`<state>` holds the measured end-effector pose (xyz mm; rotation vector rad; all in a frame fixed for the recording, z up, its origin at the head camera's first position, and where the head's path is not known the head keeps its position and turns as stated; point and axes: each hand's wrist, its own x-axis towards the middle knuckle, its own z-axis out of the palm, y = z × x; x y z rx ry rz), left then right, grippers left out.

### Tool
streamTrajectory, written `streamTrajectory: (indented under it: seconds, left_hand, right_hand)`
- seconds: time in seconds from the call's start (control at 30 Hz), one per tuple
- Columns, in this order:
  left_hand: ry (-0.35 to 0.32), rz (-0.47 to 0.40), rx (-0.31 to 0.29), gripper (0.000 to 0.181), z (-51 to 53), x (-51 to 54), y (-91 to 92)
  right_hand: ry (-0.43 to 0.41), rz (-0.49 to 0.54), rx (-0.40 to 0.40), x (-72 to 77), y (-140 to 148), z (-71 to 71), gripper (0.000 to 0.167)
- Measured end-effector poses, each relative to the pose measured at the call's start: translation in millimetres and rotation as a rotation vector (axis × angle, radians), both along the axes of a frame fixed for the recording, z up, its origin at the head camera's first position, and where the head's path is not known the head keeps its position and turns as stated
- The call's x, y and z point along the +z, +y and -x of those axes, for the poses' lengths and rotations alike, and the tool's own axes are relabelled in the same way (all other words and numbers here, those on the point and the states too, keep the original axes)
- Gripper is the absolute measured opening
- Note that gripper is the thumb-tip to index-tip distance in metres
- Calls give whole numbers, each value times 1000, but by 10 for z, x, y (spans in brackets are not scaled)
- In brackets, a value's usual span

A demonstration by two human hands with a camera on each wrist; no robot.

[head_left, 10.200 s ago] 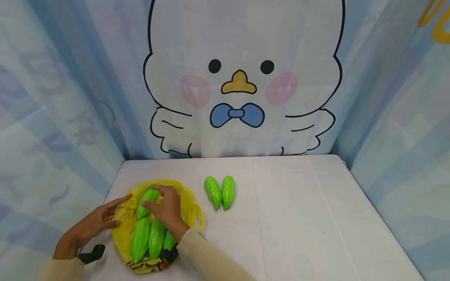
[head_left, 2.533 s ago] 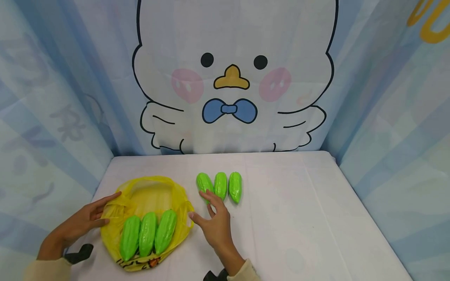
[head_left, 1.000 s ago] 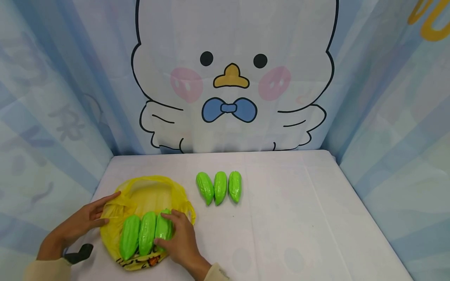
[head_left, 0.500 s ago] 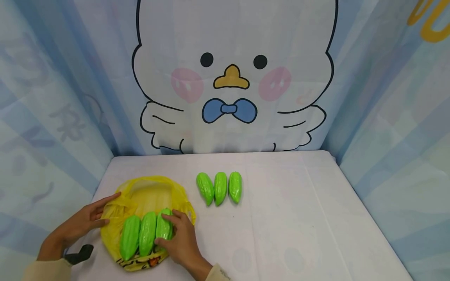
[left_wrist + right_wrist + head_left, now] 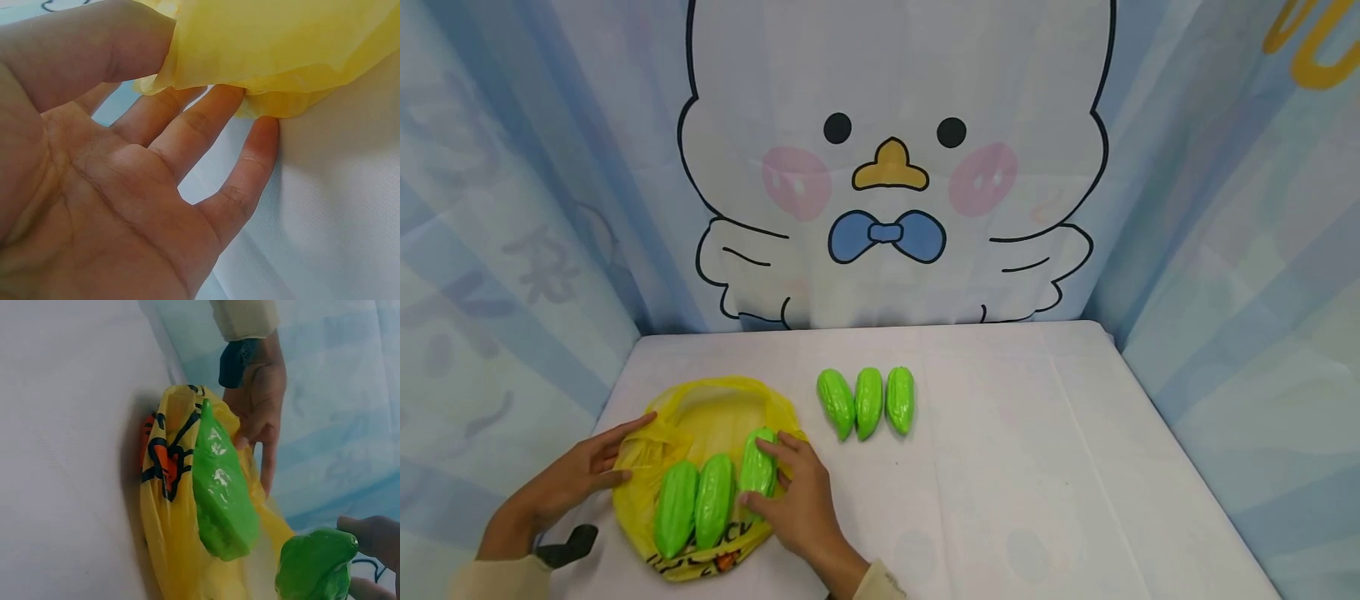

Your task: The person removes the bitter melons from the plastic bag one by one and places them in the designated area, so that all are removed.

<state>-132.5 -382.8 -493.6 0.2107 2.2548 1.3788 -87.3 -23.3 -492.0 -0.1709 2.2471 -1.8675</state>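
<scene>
- Pale blue patterned curtains [image 5: 1247, 275] are enclosing a white-covered tabletop [image 5: 1037, 467].
- Right hand [image 5: 802, 504] is gripping a green gourd [image 5: 758, 462] between thumb and fingers, over the yellow bag [image 5: 632, 504] and apart from the gourds lying in it.
- Taking this gourd out of the bag seems to be the step in hand; the next move is probably calling for a steady grip and a lift past the bag's rim, towards the row.
- Held, the gourd is looking glossy, lumpy and bright green.
- Left hand [image 5: 568, 479] is touching the bag's side, fingers spread, apparently steadying it.
- Two similar gourds [image 5: 676, 508] are lying side by side inside the bag.
- Three more gourds [image 5: 869, 403] are forming a row beyond it, tapered ends facing the person.
</scene>
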Motion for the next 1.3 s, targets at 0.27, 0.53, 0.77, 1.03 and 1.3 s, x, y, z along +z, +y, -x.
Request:
streamTrajectory:
  seconds: [0.27, 0.53, 0.77, 1.03, 1.3]
  left_hand:
    - [-10, 6, -4, 78, -15, -14, 22]
    - [-16, 13, -3, 79, -12, 21, 16]
    - [-3, 19, 0, 78, -10, 5, -13]
    - [-15, -15, -13, 77, -8, -2, -28]
    - [-1, -4, -11, 76, 4, -8, -20]
  right_hand:
    - [39, 61, -24, 83, 87, 39, 64]
    - [44, 101, -36, 127, 216, 120, 64]
    - [61, 120, -85, 200, 356, 182, 64]
    - [118, 105, -142, 250, 501, 241, 63]
    - [141, 76, -203, 289, 681, 313, 65]
